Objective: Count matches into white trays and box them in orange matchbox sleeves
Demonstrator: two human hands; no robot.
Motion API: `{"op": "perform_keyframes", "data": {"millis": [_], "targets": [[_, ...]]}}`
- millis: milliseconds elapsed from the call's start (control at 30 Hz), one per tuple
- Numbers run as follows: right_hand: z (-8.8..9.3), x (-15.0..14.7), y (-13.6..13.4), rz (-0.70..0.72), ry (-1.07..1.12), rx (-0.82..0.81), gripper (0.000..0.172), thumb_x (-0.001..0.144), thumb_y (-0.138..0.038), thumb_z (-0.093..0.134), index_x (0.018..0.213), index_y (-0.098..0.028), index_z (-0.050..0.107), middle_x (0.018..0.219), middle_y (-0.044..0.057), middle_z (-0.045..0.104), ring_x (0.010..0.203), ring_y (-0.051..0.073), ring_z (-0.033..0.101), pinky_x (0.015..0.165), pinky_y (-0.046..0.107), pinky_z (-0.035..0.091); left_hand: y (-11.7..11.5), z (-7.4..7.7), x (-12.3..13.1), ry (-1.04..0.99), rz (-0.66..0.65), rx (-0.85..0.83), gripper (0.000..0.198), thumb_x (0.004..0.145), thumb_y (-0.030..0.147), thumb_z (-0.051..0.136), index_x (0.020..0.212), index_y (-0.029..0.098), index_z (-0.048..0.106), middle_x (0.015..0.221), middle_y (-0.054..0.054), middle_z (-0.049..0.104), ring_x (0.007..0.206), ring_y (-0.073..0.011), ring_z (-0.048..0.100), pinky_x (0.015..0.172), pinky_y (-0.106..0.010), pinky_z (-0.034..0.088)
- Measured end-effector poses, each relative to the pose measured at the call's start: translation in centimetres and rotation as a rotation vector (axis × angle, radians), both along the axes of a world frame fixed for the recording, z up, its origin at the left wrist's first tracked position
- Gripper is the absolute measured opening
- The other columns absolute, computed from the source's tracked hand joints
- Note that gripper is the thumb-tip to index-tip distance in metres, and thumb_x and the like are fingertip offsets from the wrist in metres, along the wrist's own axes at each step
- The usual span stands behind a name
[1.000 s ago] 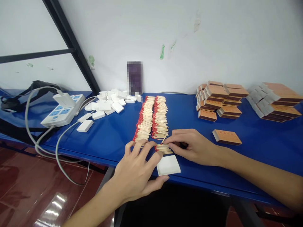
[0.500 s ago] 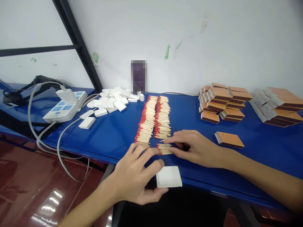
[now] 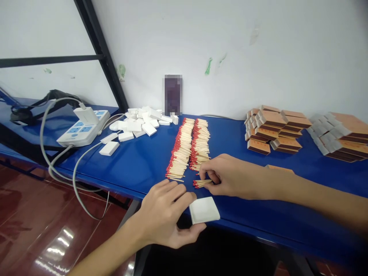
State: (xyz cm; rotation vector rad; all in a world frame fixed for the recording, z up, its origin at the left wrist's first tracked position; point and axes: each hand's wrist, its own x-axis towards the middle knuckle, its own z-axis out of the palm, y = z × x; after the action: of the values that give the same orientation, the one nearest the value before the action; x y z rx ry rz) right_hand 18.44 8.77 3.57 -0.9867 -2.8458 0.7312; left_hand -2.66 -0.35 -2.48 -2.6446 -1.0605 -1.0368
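Observation:
My left hand [image 3: 168, 214] grips a small white tray [image 3: 204, 211] by its left end, thumb below and fingers above, at the table's front edge. The inside of the tray shows no matches. My right hand [image 3: 227, 176] pinches a small bunch of red-tipped matches [image 3: 201, 183] just behind the tray, with the red heads pointing left. Behind the hands, two long rows of matches, a left row [image 3: 181, 147] and a right row [image 3: 200, 143], run back toward the wall.
White trays [image 3: 140, 120] are heaped at the back left, near a power strip [image 3: 83, 128] with cables. Orange matchboxes [image 3: 270, 119] and more boxes [image 3: 345, 134] stand stacked on the right. One matchbox [image 3: 280, 168] lies partly behind my right forearm. A pixelated dark object [image 3: 173, 94] leans on the wall.
My right hand has closed around the loose matches, which were spread flat and are now bunched together. The tray in my left hand has tilted slightly. The whole view has shifted a little.

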Motion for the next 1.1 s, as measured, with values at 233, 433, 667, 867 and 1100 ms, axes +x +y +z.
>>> {"op": "perform_keyframes", "data": {"millis": [233,433,667,867,1100], "targets": [[0.87,-0.61,0.26,-0.014,-0.134,-0.042,0.011,0.075,-0.028,0.064,0.072,-0.021,0.056,0.06,-0.005,0.056,0.055,0.011,0.048,0.047,0.023,0.032,0.03,0.15,0.06,0.039,0.029,-0.091,0.025,0.078,0.039,0.065,0.089,0.017,0.062,0.072,-0.001,0.059,0.062,-0.0193,0.053,0.057,-0.033,0.039],[0.6,-0.2,0.39,-0.022,-0.065,-0.113,0.013,0.073,-0.028,0.067,0.07,-0.021,0.056,0.057,-0.006,0.056,0.05,0.009,0.047,0.044,0.022,0.031,0.16,0.09,-0.04,0.062,0.02,-0.124,0.025,0.081,0.04,0.063,0.092,0.017,0.061,0.074,-0.002,0.061,0.064,-0.0198,0.055,0.058,-0.033,0.04],[0.41,0.31,0.16,0.0,-0.039,-0.111,0.01,0.073,-0.023,0.065,0.068,-0.021,0.057,0.054,-0.007,0.052,0.047,0.009,0.041,0.044,0.022,0.029,-0.01,-0.18,-0.14,0.07,0.023,-0.084,0.028,0.082,0.041,0.062,0.095,0.017,0.061,0.074,-0.002,0.06,0.065,-0.0202,0.055,0.059,-0.034,0.043],[0.59,0.22,0.12,0.022,-0.065,-0.108,0.012,0.072,-0.019,0.06,0.063,-0.021,0.052,0.054,-0.007,0.052,0.048,0.008,0.041,0.045,0.021,0.03,0.04,-0.19,-0.11,0.079,0.028,-0.094,0.029,0.082,0.041,0.062,0.097,0.016,0.061,0.076,-0.002,0.06,0.066,-0.0205,0.055,0.058,-0.035,0.043],[0.81,0.16,0.08,0.008,-0.105,-0.084,0.013,0.071,-0.016,0.059,0.061,-0.021,0.051,0.053,-0.006,0.051,0.048,0.009,0.038,0.047,0.022,0.031,0.01,-0.12,-0.12,0.085,0.019,-0.127,0.029,0.083,0.041,0.062,0.098,0.017,0.061,0.076,-0.002,0.06,0.066,-0.0208,0.056,0.059,-0.035,0.043]]}}
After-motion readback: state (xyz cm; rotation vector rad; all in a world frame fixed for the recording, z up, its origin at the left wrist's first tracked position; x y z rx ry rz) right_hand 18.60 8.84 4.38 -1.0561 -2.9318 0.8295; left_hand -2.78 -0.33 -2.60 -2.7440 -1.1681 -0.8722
